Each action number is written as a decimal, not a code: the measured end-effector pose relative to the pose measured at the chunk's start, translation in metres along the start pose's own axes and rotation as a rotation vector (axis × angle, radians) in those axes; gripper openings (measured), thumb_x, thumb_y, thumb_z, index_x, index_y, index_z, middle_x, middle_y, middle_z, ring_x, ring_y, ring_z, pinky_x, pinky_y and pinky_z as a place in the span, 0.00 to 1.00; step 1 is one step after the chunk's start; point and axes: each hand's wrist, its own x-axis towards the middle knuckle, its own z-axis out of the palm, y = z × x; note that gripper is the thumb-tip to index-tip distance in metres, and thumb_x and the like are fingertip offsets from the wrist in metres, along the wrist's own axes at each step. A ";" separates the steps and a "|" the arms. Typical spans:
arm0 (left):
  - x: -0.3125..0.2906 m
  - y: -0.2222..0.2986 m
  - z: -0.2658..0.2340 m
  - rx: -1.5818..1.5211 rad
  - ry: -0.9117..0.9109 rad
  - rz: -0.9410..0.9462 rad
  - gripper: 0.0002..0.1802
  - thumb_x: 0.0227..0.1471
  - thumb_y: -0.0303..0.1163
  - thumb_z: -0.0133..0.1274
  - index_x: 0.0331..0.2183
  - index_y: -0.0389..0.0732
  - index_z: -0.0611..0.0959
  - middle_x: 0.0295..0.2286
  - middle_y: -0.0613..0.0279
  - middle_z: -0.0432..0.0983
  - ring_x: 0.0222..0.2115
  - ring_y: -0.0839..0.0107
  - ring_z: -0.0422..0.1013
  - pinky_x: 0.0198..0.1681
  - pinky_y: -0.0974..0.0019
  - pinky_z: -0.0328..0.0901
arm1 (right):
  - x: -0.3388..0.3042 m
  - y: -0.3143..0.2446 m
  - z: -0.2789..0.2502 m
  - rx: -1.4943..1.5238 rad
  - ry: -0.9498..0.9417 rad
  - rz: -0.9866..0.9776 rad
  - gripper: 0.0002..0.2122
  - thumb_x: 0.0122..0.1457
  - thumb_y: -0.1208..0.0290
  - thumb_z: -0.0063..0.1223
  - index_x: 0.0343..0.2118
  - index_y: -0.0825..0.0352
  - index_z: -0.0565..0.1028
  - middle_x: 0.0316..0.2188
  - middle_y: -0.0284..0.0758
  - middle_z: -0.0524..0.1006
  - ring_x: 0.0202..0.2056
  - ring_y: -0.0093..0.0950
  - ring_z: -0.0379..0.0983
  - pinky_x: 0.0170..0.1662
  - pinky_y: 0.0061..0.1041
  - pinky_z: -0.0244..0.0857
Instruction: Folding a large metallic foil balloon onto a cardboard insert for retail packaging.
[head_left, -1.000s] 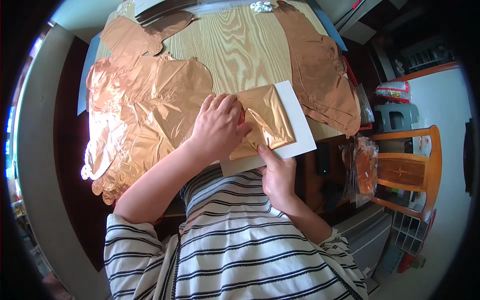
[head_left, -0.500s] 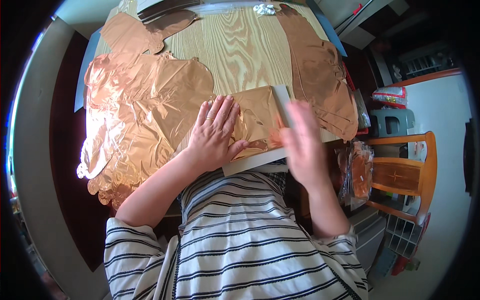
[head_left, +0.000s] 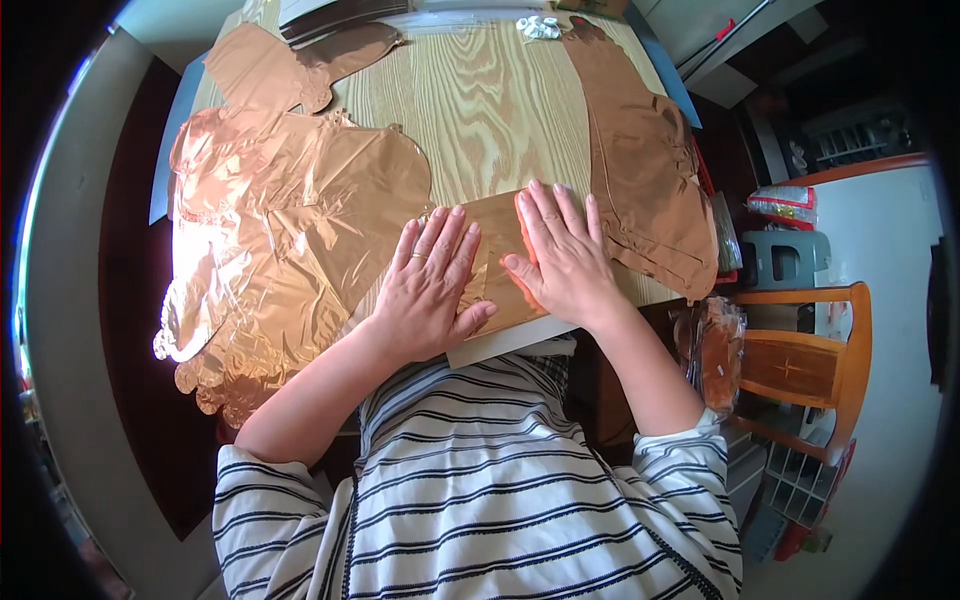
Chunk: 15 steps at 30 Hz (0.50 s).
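A folded sheet of shiny copper-coloured foil (head_left: 497, 285), like a flattened foil balloon, lies on a pale board (head_left: 515, 338) at the table's near edge. My left hand (head_left: 430, 285) presses flat on its left part, fingers stretched out, a ring on one finger. My right hand (head_left: 562, 250) rests flat on its right side, fingers slightly spread. A bright orange edge shows along the right palm and thumb; whether it is foil or a reflection I cannot tell. Left of my hands spreads a large crinkled copper foil balloon (head_left: 300, 220).
Another flat copper foil piece (head_left: 650, 190) covers the wooden table's (head_left: 470, 110) right side, with a smaller foil piece (head_left: 260, 65) at the far left. Small white items (head_left: 540, 28) sit at the back, near stacked boards (head_left: 335, 15). A wooden chair (head_left: 858, 350) with a plastic bag (head_left: 722, 355) stands right.
My right hand, blurred in motion before, has come down to lie flat on the folded foil, nearer my left hand. The left hand stays nearly in place.
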 end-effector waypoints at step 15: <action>-0.016 0.034 -0.042 0.069 -0.053 -0.286 0.51 0.52 0.53 0.59 0.65 0.30 0.59 0.64 0.30 0.52 0.67 0.40 0.48 0.69 0.39 0.39 | 0.002 -0.003 0.006 0.046 0.077 -0.002 0.37 0.64 0.47 0.49 0.68 0.70 0.57 0.70 0.45 0.53 0.70 0.48 0.45 0.69 0.56 0.39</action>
